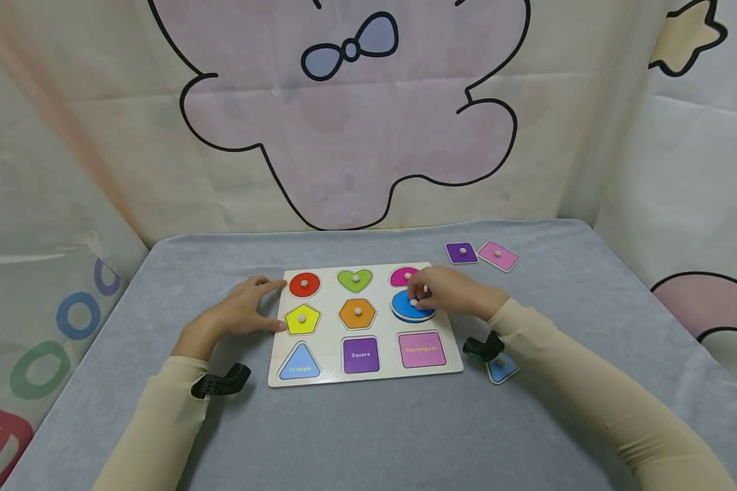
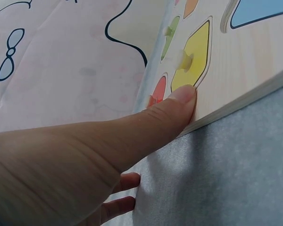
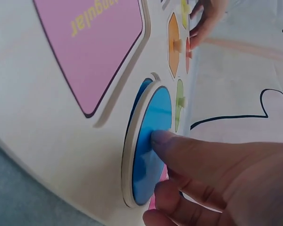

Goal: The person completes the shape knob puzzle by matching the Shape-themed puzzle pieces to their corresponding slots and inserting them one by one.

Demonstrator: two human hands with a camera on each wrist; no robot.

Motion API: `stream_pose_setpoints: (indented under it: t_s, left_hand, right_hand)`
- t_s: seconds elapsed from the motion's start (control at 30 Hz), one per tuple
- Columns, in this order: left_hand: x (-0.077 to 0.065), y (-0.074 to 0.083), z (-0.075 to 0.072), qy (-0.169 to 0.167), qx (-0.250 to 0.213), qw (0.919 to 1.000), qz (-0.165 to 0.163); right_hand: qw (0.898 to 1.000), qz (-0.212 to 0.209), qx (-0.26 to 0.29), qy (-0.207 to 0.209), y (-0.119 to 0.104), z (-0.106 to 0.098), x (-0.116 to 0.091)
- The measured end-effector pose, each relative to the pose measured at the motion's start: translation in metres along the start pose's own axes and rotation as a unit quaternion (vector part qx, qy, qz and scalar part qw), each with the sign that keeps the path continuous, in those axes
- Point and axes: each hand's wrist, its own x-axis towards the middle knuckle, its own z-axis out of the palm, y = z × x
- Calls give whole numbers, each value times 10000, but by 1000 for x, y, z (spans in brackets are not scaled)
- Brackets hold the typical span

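A wooden shape puzzle board [image 1: 329,341] lies on the table. Along its left edge is my left hand [image 1: 236,315], the thumb touching the rim beside the yellow pentagon [image 2: 198,54]. My right hand [image 1: 451,292] pinches the small knob of a blue oval piece [image 3: 153,146]. That piece sits raised and slightly offset over its blue recess [image 3: 140,94], overlapping part of it. The pink semicircle piece [image 1: 400,275] lies just behind, partly covered by the right hand. Red circle [image 1: 305,285], green heart [image 1: 354,281] and orange hexagon [image 1: 357,314] pieces sit in their recesses.
The front row shows knobless triangle [image 1: 300,363], square [image 1: 361,355] and rectangle [image 1: 422,350] recesses. Beyond the board lie a purple square piece [image 1: 461,253] and a pink rectangle piece [image 1: 498,256]. A blue triangle piece [image 1: 501,370] is partly under the right wrist strap.
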Motion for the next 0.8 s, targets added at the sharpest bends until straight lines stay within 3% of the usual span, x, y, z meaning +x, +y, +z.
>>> stream_pose_setpoints:
  t_s: [0.3,0.8]
  left_hand:
    - [1,0,1,-16,-10,10000,-50]
    - [-1,0,0,4,-18,10000,-14]
  right_hand:
    - [9991,-89,400,-146,3,-1,1]
    - [9988,70,414,-262,1,-1,1]
